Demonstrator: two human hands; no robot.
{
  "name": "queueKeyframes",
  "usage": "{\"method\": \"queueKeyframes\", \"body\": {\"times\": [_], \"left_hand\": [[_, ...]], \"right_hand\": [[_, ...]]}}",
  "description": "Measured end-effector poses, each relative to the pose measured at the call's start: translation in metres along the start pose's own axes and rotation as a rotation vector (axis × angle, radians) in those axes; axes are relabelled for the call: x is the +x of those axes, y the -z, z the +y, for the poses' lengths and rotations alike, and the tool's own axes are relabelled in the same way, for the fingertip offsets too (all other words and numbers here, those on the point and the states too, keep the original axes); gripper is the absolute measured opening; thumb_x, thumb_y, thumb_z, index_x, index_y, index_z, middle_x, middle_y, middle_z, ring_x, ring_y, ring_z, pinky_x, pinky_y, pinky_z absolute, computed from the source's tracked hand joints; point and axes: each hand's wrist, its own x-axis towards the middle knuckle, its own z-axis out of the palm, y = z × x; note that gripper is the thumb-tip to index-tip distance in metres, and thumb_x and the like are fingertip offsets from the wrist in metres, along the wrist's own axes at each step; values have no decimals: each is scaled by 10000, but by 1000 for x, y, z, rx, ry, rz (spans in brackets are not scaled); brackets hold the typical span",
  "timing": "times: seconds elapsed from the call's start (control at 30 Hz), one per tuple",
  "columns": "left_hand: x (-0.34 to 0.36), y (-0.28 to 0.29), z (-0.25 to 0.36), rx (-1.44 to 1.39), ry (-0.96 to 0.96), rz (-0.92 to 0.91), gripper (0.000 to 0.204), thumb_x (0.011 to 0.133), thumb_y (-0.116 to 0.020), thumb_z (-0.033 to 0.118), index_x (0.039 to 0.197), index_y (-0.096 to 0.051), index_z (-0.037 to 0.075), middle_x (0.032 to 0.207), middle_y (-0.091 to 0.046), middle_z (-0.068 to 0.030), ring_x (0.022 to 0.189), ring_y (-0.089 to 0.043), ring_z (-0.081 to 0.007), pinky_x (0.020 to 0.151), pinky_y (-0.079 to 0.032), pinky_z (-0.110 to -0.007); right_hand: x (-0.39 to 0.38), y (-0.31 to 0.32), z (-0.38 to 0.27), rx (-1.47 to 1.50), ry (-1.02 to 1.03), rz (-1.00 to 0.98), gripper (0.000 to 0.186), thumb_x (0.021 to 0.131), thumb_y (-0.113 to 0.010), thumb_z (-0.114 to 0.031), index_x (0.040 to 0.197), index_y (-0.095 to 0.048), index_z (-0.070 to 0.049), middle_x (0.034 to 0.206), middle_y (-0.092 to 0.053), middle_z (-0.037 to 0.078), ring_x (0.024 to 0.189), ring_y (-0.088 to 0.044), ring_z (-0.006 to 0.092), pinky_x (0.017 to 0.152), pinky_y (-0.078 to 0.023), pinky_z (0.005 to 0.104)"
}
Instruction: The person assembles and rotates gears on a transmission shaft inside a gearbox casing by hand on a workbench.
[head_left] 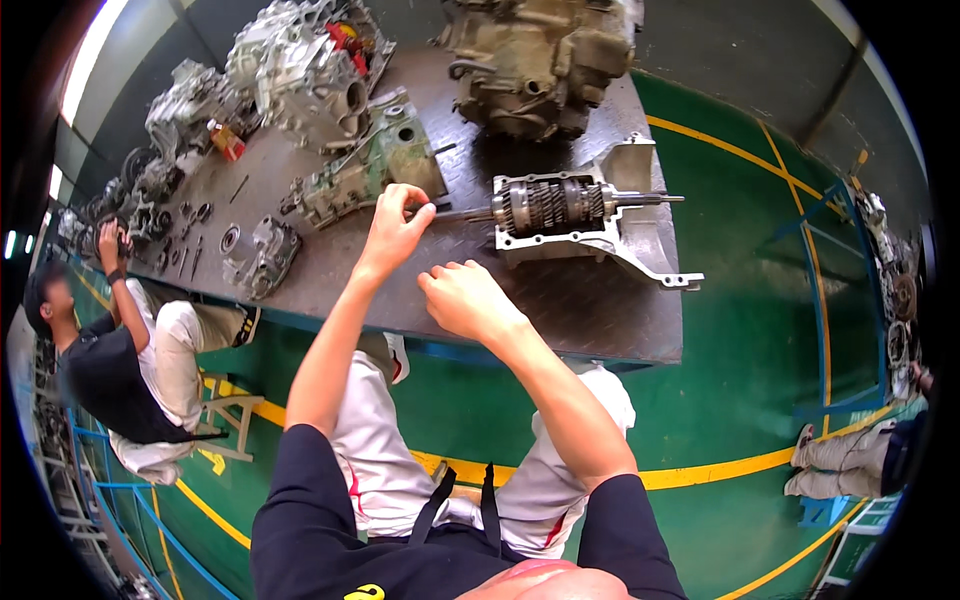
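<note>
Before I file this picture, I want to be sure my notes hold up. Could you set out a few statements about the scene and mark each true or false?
1. A gear set lies in an open metal housing. True.
2. The right hand is gripping the gear set. False: it is apart from it, loosely curled.
3. The left hand is near the left end of the shaft jutting from the housing. True.
4. The floor is plain red. False: the floor is green with yellow lines.
5. Another person is seated at the picture's left. True.
</note>
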Motion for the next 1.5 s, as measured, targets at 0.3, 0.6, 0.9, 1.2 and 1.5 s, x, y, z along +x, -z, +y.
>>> {"method": "queueKeyframes", "body": {"times": [0.3, 0.6, 0.9, 1.2, 1.5], "left_hand": [[-33, 39, -16, -2090, 150, 117, 437, 999, -455, 259, 1233, -646, -55, 1354, -630, -259, 1344, -548, -390, 1205, -360, -519], [-60, 25, 34, -2186, 97, 88, 740, 944, -430, 355, 1546, -328, -62, 1635, -293, -263, 1540, -261, -373, 1287, -162, -501], [-54, 14, 34, -2049, 37, 9, 717, 967, -495, 476, 1514, -423, 17, 1632, -314, -252, 1528, -294, -358, 1264, -211, -498], [-92, -28, 49, -1862, 64, -56, 633, 1001, -488, 272, 1568, -331, 39, 1613, -379, -67, 1442, -416, -209, 1252, -249, -376], [-106, -5, 64, -1453, 140, -422, 866, 981, -533, 246, 1632, -21, -7, 1701, -141, -142, 1567, -141, -227, 1264, -142, -353]], "right_hand": [[18, 9, -20, 245, 112, 239, 366, 827, -590, 6, 1192, -619, -14, 1242, -666, 193, 951, -724, 348, 797, -592, 440], [19, 3, -33, 35, 70, 216, 683, 763, -601, 40, 1437, -498, 11, 1554, -431, 198, 1411, -439, 374, 1145, -410, 456], [15, -10, -44, 122, -65, 198, 779, 789, -613, 14, 1527, -363, 32, 1586, -352, 262, 1421, -404, 447, 1161, -389, 487], [1, -6, -51, -134, -120, 241, 730, 896, -576, -66, 1575, -315, 2, 1681, -219, 199, 1551, -148, 451, 1270, -168, 485], [-1, -8, -41, -225, -144, 327, 750, 940, -561, -93, 1604, -226, -3, 1701, -177, 161, 1561, -137, 427, 1262, -164, 523]]}}
